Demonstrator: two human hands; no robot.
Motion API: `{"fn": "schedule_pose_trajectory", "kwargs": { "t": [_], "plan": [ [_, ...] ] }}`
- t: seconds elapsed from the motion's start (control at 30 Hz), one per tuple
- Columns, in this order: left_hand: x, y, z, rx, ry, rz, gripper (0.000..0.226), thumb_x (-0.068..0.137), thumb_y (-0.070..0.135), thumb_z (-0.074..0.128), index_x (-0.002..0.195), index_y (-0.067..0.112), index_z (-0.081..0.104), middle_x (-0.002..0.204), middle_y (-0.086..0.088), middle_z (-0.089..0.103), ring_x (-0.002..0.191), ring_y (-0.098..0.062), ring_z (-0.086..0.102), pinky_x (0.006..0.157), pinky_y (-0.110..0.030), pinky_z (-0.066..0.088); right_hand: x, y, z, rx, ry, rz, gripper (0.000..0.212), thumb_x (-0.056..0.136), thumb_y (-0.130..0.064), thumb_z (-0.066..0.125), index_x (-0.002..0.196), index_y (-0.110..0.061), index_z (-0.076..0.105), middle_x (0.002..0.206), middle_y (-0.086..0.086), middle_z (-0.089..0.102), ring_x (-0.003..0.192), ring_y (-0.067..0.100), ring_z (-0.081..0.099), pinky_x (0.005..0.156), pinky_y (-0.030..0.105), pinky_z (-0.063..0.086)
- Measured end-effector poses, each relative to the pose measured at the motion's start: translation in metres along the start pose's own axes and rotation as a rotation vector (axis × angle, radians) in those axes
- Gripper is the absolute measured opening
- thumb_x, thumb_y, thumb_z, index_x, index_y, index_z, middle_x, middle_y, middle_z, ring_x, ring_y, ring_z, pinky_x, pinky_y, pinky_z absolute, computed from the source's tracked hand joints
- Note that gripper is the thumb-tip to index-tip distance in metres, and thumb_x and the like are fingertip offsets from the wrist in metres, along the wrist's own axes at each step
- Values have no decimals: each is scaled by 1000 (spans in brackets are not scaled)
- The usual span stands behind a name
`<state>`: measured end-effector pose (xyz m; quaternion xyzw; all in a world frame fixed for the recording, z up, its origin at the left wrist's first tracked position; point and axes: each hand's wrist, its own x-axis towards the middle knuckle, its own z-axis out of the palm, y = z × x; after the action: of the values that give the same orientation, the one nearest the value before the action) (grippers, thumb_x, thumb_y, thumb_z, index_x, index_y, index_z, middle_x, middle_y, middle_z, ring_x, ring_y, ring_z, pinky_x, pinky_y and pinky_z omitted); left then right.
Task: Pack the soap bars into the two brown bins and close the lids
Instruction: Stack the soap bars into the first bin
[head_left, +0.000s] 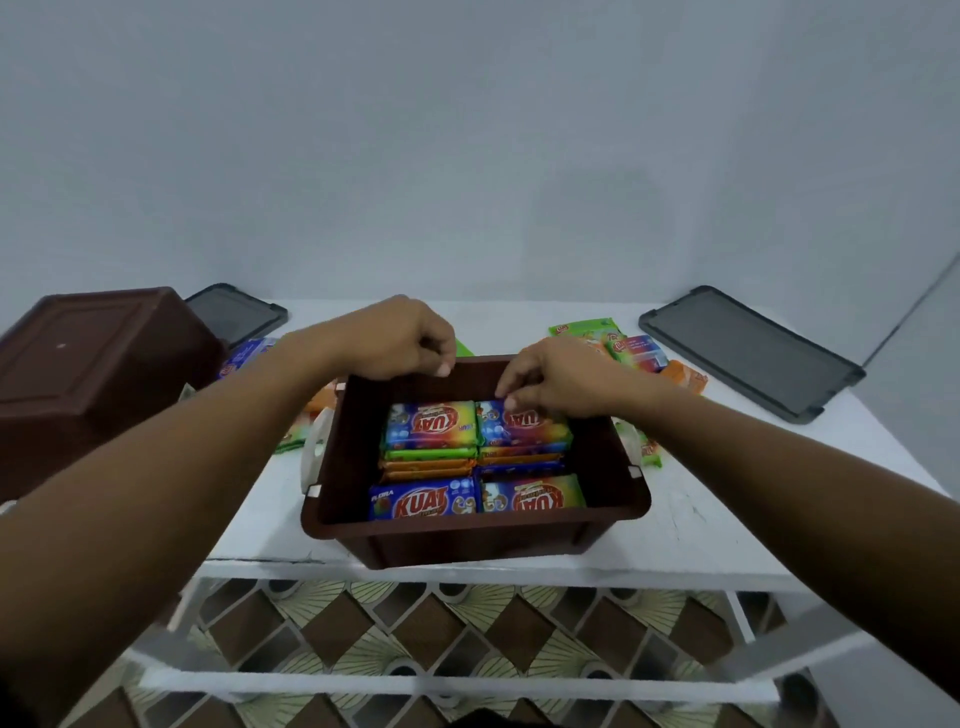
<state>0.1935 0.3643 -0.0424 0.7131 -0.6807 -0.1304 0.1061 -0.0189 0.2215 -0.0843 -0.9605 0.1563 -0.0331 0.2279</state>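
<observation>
Right grip (556, 376): pinches bar (524, 431) at 1 o'clock inside bin (467, 535). Left grip (400, 338): curls at bin's 12 o'clock rim, hold unclear. Sits centred on table (701, 493), packed with bars (431, 428); upturned second bin (88, 364) at 9 o'clock.

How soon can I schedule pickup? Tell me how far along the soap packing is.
Partly done: the centre bin holds stacked soap bars. In hand: the right hand pinches a top bar; the left hand is at the far rim. Left: loose bars on the table, the second bin upturned, both lids off.
</observation>
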Motion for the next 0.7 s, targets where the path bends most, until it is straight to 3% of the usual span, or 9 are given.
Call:
{"fn": "schedule_pose_trajectory", "kwargs": {
  "t": [0.1, 0.3, 0.47, 0.7],
  "plan": [
    [9, 4, -13, -124, 102, 58, 6, 90, 18, 76, 90, 23, 77, 79, 9, 75, 76, -4, 68, 72, -24, 50, 4, -6, -16, 78, 165, 17, 12, 86, -20, 79, 97, -23, 81, 87, -9, 75, 74, -12, 62, 65, 6, 42],
    [29, 15, -24, -296, 72, 129, 12, 91, 11, 73, 93, 22, 79, 82, 1, 76, 76, -6, 70, 68, -17, 54, 3, -14, -43, 83, 346, -1, 12, 87, -18, 78, 98, -18, 82, 85, -9, 72, 74, -10, 60, 69, 2, 39],
    [54, 33, -28, -312, 42, 173, 25, 91, 0, 64, 91, 18, 80, 85, 1, 77, 80, -8, 70, 70, -24, 58, -5, 1, -67, 82, 421, 20, 12, 87, -17, 78, 99, -16, 82, 85, -7, 73, 74, -8, 62, 68, 2, 41],
    [105, 63, -30, -358, 89, 196, 16, 88, 6, 73, 91, 20, 78, 86, -3, 75, 71, -1, 64, 64, -16, 54, -15, 51, -114, 44, 416, 78, 12, 87, -18, 77, 97, -22, 81, 78, -15, 70, 67, -11, 61, 61, 1, 38]
  ]
}}
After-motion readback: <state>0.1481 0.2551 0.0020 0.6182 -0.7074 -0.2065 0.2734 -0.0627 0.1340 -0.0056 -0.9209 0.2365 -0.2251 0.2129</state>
